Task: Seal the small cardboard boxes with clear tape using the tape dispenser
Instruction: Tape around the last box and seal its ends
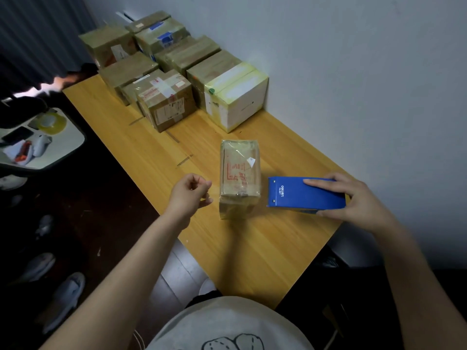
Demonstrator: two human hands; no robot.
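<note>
Your small brown cardboard box [240,173], glossy with clear tape and printed in red, stands on the light wooden table [252,248] near its middle. At 3 o'clock from it, just beside it, your right hand [358,200] grips the blue rectangular tape dispenser [303,195], fingers laid over the top and thumb under the near edge. Its riveted end faces the box. At 9 o'clock from the box, your left hand [189,195] is curled, thumb and fingertips pinched on what looks like a faint strip of clear tape [214,194] reaching toward the box's left face. The strip is too pale to trace fully. At 12 o'clock sits a white taped carton [240,102] against the wall, and at 11 o'clock a cluster of brown taped cartons [164,104]. Far out at 9 o'clock, off the table, a yellowish roll of tape [51,123] lies on a white seat [68,147].
</note>
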